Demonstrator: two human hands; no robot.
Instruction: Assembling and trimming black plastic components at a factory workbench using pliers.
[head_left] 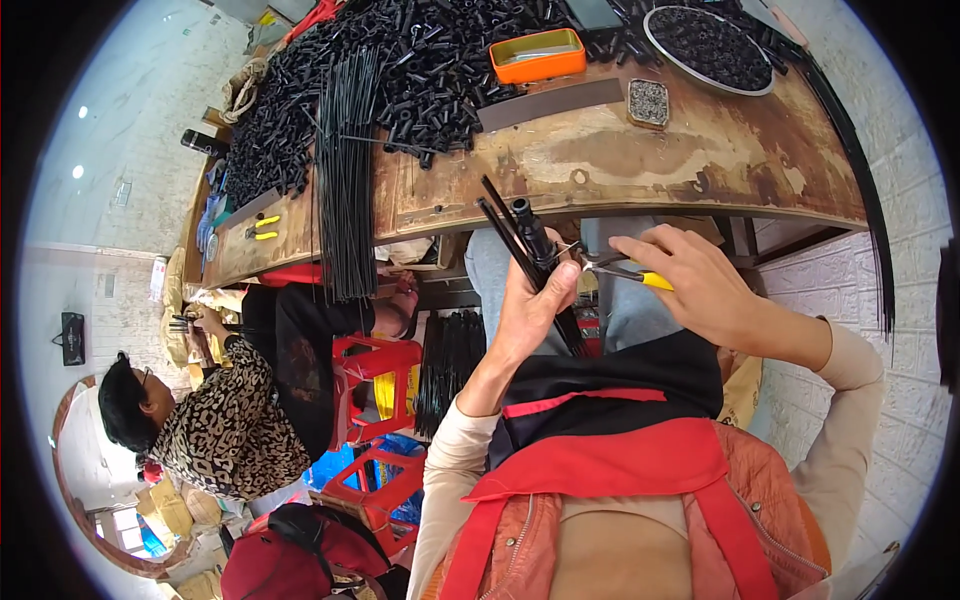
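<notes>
Over my lap, in front of the table edge, my left hand (pixel 530 315) is closed around several thin black rods (pixel 500 232) and a black tubular fitting (pixel 531 228). The fitting stands upright among the rods, its round end upward. My right hand (pixel 695 275) grips pliers with a yellow handle (pixel 656 281). Their jaws reach left to the fitting's side, just above my left thumb. Something small and shiny shows at the jaw tips, too small to name. My left palm hides the lower part of the fitting.
On the wooden table (pixel 690 170) lie a heap of black tubular parts (pixel 420 60), a long rod bundle (pixel 345 180), an orange box (pixel 540 66), a container of small metal pieces (pixel 648 104) and other pliers (pixel 264 228). A co-worker (pixel 225 420) sits left, near red stools (pixel 375 362).
</notes>
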